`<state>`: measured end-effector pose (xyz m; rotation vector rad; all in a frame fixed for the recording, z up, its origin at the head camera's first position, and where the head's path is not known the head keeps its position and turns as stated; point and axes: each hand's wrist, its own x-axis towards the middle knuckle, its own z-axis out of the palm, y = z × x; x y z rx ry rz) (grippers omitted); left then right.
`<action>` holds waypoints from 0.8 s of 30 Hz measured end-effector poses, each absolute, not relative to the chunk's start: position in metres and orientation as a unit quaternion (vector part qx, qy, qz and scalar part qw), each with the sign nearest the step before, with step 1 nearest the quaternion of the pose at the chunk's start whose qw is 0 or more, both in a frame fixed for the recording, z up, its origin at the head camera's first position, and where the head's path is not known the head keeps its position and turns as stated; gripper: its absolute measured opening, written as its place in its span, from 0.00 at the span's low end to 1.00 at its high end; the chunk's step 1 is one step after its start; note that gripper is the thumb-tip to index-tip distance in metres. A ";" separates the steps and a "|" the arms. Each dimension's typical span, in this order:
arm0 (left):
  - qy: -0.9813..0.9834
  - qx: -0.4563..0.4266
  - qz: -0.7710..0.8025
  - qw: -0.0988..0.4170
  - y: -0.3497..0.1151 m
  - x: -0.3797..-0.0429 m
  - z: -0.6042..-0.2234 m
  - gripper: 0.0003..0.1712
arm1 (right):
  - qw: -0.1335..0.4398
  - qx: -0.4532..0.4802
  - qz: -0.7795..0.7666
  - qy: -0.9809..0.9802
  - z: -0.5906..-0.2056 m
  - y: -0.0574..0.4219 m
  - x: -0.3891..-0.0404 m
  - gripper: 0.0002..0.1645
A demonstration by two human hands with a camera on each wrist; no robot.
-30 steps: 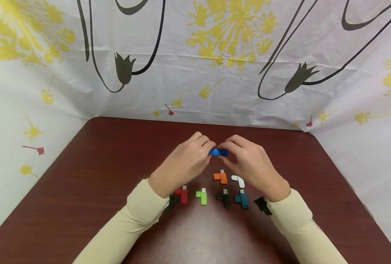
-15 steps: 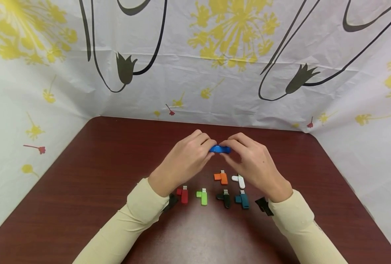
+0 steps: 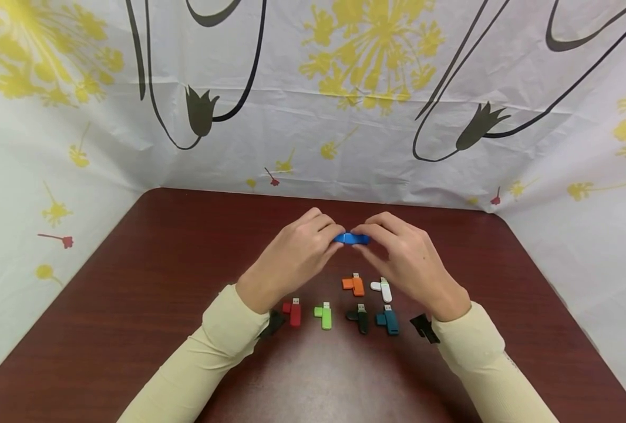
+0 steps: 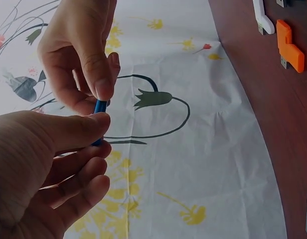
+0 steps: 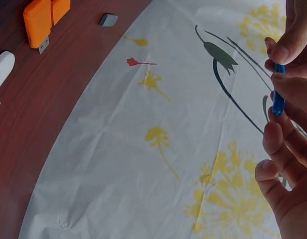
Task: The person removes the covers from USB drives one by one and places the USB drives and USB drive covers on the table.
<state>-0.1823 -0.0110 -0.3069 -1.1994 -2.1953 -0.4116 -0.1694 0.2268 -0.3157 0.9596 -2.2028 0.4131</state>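
Note:
Both hands hold a slim blue USB flash drive [image 3: 352, 238] up above the far part of the table; no metal plug shows on it. My left hand [image 3: 297, 249] pinches its left end between thumb and fingers. Its other end is pinched by my right hand [image 3: 405, 258]. In the left wrist view the blue drive [image 4: 100, 107] is mostly covered by fingertips, and in the right wrist view the drive [image 5: 278, 92] stands edge-on. Below the hands lie an orange USB drive [image 3: 357, 285] and a white one [image 3: 384, 290], both swivelled out.
Nearer on the dark red table [image 3: 197, 258] is a row of swivelled-out drives: red [image 3: 295, 312], light green [image 3: 326, 316], dark green [image 3: 363, 320] and teal [image 3: 391, 321]. A small grey piece [image 5: 108, 20] lies on the table. Behind hangs a patterned white sheet [image 3: 302, 135].
Both hands rose slightly with the blue drive over the first half second, showing a little more of it, then stayed nearly still. The drives on the table have not moved.

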 end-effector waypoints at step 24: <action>-0.834 -0.400 -0.182 0.333 -0.040 -0.194 -0.292 0.12 | 0.357 0.298 0.160 -0.871 -0.306 0.240 -0.171 0.18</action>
